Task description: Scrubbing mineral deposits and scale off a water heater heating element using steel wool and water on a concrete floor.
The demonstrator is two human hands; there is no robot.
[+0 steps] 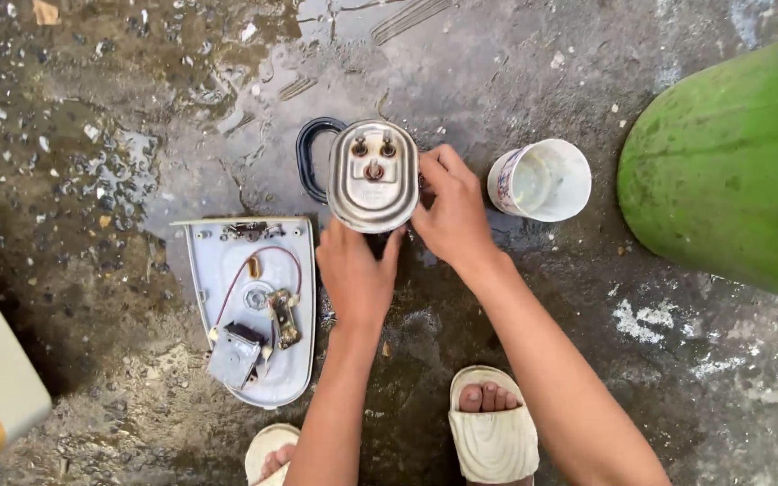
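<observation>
Both hands, left hand (356, 270) below and right hand (452, 211) beside, clasp the oval metal heating plate (373, 175), terminals upward, steadying it above the wet concrete floor (92, 297). The white plastic cover with wiring (254, 306) lies opened alongside, the white cup (540, 180) near.

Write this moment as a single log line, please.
left hand: gripping metal plate | right hand: gripping plate | nearby: white cover, cup | floor: wet

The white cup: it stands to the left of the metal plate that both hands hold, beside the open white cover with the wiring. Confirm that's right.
Not quite. The white cup stands to the right of the metal plate, near the green drum. The head view shows it. The open white cover lies on the left, and both the left hand and right hand hold the plate.
</observation>
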